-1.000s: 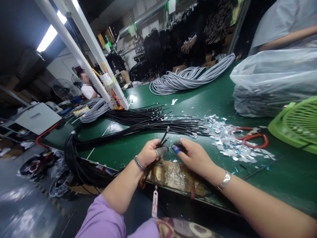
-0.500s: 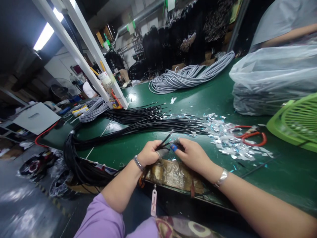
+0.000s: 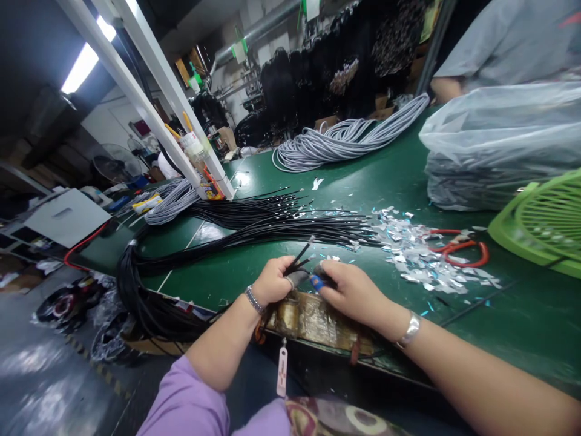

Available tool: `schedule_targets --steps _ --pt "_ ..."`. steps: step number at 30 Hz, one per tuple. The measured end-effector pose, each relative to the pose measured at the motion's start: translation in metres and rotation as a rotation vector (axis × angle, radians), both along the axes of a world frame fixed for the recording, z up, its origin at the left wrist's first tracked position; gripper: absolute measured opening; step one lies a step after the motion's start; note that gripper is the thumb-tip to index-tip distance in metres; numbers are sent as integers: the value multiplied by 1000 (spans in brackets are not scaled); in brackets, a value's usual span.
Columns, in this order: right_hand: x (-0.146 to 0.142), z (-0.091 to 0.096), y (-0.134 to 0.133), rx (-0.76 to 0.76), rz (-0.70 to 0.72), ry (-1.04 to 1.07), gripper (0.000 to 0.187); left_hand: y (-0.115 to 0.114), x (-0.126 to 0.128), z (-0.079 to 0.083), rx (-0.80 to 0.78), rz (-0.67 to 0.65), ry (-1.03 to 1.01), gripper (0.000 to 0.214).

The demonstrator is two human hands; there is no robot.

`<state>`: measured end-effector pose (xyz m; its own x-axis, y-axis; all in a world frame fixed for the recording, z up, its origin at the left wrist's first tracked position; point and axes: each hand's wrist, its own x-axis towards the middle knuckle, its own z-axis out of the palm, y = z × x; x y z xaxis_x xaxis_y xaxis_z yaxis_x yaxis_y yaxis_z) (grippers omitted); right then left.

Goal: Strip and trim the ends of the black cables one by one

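Observation:
My left hand (image 3: pixel 273 281) is closed around several black cables (image 3: pixel 299 259), whose cut ends stick up and to the right past the thumb. Close by on the right, my right hand (image 3: pixel 347 290) is curled, with a blue wrap on one digit. Something dark shows between its fingers, but I cannot make out what it is. Both hands are above a brown taped pad (image 3: pixel 324 318) at the bench edge. Behind them a long bundle of black cables (image 3: pixel 254 233) lies across the green bench (image 3: pixel 385 327), ends to the right.
Silvery foil scraps (image 3: pixel 408 254) are strewn to the right, beside red-handled scissors (image 3: pixel 467 251). A green basket (image 3: pixel 540 224) and a plastic-wrapped stack (image 3: pixel 494 151) stand farther right. Grey cable coils (image 3: pixel 345 142) lie at the back. A co-worker in a grey shirt (image 3: pixel 508 45) is behind.
My right hand has shifted slightly right and down, a little away from the left. The left hand stays on the cables. The co-worker's arm has moved left and bent.

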<state>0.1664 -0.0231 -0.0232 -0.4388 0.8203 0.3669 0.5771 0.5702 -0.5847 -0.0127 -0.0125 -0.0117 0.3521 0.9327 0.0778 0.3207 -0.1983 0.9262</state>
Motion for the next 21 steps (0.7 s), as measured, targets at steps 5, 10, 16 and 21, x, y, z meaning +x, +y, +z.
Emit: schedule_targets --steps 5,10,16,21 --pt "1 0 4 31 -150 25 20 0 -1 0 19 -43 32 24" --pt "3 0 8 -10 -132 118 29 1 1 0 -30 2 -67 27" --pt "1 -10 15 -231 -92 191 23 -2 1 1 -168 25 -165 37" --pt "3 -10 17 -185 -142 277 28 -3 1 2 -235 65 -199 43"
